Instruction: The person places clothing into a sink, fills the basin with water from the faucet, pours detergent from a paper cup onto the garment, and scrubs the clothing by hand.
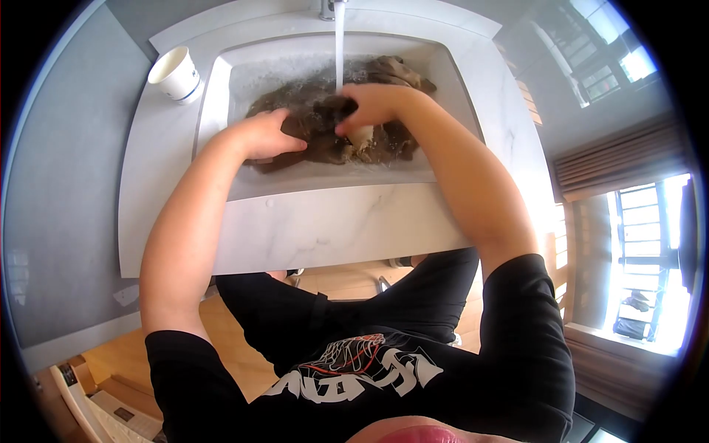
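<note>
Dark brown wet cloth [321, 144] lies in soapy water in the white sink [332, 179]. On its left part rests my left hand [269, 136], thumb and fingers apart, pressing on the fabric. My right hand [369, 107] is at the middle of the sink with its fingers closed round a dark fold of the cloth, beside the falling water. A lighter, beige part of the cloth shows just below that hand. Water runs from the faucet [329, 9] in a straight stream down by the right hand's fingers.
A white paper cup [176, 74] stands on the marble counter [340, 229] at the left of the sink. Grey wall panels [66, 170] rise on the left. A window [642, 251] with a rolled blind is at the right. My legs are below the counter's front edge.
</note>
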Demonstrator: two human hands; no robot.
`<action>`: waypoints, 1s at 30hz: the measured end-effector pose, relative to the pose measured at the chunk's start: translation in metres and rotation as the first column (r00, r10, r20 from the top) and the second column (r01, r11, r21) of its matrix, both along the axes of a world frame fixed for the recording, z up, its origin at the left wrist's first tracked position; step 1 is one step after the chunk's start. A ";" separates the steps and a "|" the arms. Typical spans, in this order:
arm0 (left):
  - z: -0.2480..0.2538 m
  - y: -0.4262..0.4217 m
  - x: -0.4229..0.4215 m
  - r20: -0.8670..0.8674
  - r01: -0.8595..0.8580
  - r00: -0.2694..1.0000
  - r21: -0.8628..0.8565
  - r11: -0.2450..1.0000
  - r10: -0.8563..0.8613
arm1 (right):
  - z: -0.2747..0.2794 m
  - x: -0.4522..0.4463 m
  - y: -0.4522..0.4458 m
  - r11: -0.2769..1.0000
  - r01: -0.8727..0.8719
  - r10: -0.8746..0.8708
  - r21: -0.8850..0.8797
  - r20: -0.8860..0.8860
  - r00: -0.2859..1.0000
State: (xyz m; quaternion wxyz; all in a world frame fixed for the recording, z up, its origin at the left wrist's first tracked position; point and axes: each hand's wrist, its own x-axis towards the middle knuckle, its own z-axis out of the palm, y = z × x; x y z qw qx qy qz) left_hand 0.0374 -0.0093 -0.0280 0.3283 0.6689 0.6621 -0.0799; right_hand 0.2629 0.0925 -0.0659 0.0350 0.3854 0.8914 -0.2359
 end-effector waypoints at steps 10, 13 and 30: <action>-0.010 -0.004 0.002 -0.201 0.131 0.972 0.049 0.990 -0.119 | -0.011 -0.026 0.009 0.981 -0.108 0.180 -0.162 0.548 0.817; -0.012 -0.002 0.003 -0.178 0.122 0.978 0.053 0.991 -0.111 | -0.039 -0.023 0.009 0.991 -0.036 -0.018 0.125 0.399 0.917; -0.006 -0.004 -0.001 -0.008 0.125 0.992 0.031 0.992 -0.125 | 0.013 0.020 0.035 0.890 0.373 -0.370 0.262 -0.062 0.927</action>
